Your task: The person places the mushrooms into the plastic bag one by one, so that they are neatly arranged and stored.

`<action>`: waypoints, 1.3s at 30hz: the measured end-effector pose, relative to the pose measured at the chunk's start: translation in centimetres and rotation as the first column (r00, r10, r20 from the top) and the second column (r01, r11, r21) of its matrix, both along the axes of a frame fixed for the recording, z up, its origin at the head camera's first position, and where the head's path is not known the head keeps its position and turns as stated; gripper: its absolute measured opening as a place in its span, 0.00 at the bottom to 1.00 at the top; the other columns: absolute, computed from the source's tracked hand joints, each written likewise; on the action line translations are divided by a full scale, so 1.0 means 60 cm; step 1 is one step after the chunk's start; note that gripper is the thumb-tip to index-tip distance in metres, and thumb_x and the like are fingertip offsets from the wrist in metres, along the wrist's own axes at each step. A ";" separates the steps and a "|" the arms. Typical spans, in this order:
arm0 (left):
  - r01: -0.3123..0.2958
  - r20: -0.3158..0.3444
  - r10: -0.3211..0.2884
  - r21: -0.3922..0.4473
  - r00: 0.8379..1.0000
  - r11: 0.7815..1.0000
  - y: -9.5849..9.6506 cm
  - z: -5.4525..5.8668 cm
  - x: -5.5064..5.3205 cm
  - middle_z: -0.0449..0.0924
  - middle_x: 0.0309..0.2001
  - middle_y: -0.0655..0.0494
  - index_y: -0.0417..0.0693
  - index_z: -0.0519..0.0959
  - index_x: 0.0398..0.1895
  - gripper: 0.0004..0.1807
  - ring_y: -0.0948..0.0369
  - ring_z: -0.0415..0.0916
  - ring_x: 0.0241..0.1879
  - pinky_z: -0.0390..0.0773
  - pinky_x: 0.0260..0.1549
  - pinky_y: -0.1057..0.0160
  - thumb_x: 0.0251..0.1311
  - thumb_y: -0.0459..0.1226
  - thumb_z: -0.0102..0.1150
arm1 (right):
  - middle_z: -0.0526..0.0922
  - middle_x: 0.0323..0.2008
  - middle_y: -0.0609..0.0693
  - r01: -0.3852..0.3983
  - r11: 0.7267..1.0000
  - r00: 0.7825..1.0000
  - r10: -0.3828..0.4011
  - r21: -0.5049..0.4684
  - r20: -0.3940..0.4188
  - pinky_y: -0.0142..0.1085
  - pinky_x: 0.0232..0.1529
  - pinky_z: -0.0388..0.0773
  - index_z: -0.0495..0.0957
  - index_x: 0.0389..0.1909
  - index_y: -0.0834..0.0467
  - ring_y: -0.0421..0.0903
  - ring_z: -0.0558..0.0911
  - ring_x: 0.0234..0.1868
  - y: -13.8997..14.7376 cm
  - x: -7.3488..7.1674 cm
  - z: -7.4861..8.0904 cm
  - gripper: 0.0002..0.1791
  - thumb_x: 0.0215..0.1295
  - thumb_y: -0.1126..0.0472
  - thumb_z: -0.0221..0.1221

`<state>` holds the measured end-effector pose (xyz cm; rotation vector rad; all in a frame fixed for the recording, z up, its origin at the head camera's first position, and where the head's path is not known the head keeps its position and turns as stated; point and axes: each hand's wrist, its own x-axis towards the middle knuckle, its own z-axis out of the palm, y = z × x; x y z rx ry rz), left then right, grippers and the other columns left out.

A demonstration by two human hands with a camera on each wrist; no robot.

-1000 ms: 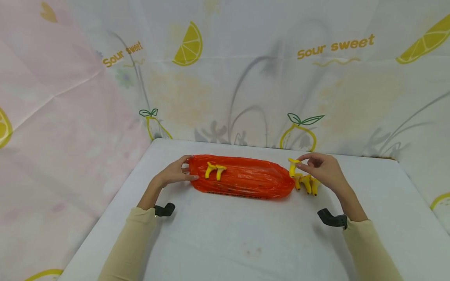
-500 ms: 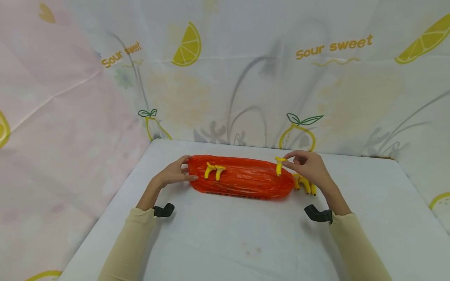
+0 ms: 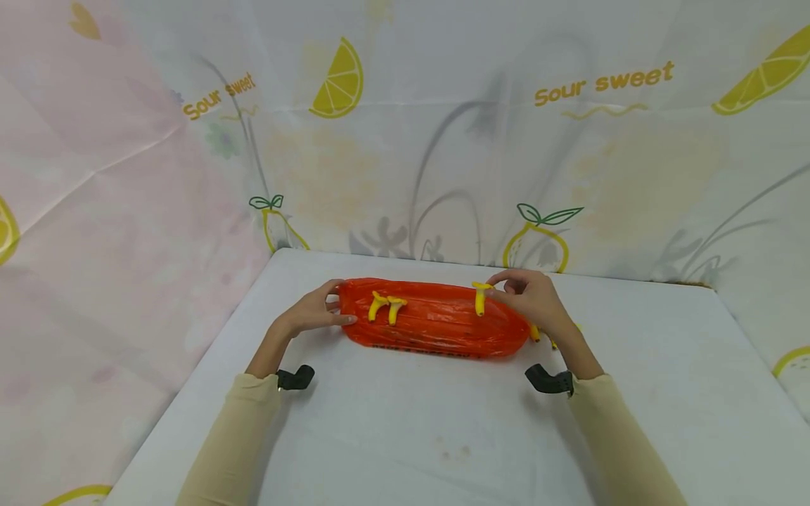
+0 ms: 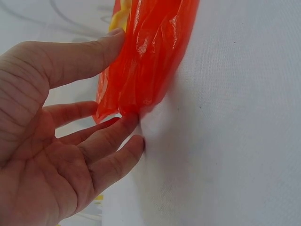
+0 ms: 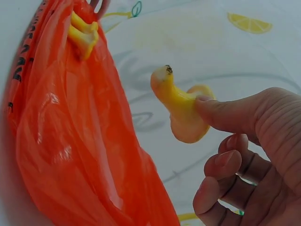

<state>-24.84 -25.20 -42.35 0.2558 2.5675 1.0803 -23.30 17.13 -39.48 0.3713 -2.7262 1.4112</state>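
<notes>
A red plastic bag (image 3: pixel 436 323) with dark print along its near edge lies flat across the white table. My left hand (image 3: pixel 310 309) holds its left end, thumb (image 4: pixel 101 54) on the plastic and fingers at the end's edge. Between thumb and fingertips my right hand (image 3: pixel 531 299) pinches a yellow mushroom (image 5: pixel 183 110), trumpet-shaped with a dark stem tip. It overlaps the right part of the bag in the head view, cap up. Two similar mushrooms (image 3: pixel 395 310) lie side by side on the bag's left part.
Just past the bag's right end lie more yellow mushrooms (image 3: pixel 535 333), partly hidden behind the right hand and wrist. A black mount (image 3: pixel 547 381) sticks out from each wrist. Behind the white table (image 3: pixel 405 429) hangs a lemon-printed cloth (image 3: pixel 405 140).
My right hand has carried the pinched mushroom leftward from the bag's right end to over its right part. The left hand and the two mushrooms on the bag have stayed put.
</notes>
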 end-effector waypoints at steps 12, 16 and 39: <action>0.004 0.010 -0.004 0.019 1.000 1.000 -0.002 0.002 -0.001 0.58 0.72 0.38 0.43 0.53 0.75 0.49 0.39 0.60 0.68 0.69 0.59 0.39 0.56 0.48 0.69 | 0.68 0.20 0.51 -0.075 0.995 0.996 0.072 -0.065 -0.045 0.33 0.21 0.61 0.85 0.39 0.55 0.49 0.68 0.23 -0.041 -0.013 -0.018 0.08 0.61 0.58 0.68; 0.005 0.006 -0.005 0.021 1.000 1.000 -0.002 0.002 -0.002 0.58 0.72 0.38 0.43 0.53 0.75 0.48 0.39 0.60 0.68 0.69 0.59 0.39 0.57 0.48 0.69 | 0.68 0.19 0.50 -0.092 0.993 0.995 0.089 -0.070 -0.043 0.33 0.20 0.62 0.85 0.40 0.56 0.48 0.68 0.22 -0.056 -0.018 -0.025 0.08 0.62 0.58 0.68; 0.006 0.015 -0.006 0.012 1.000 1.000 -0.004 0.002 0.000 0.58 0.72 0.37 0.43 0.53 0.75 0.49 0.39 0.61 0.68 0.69 0.59 0.39 0.56 0.48 0.69 | 0.66 0.18 0.49 -0.135 0.989 0.991 0.134 -0.053 -0.015 0.34 0.22 0.60 0.86 0.42 0.56 0.47 0.67 0.21 -0.144 -0.038 -0.058 0.09 0.62 0.58 0.68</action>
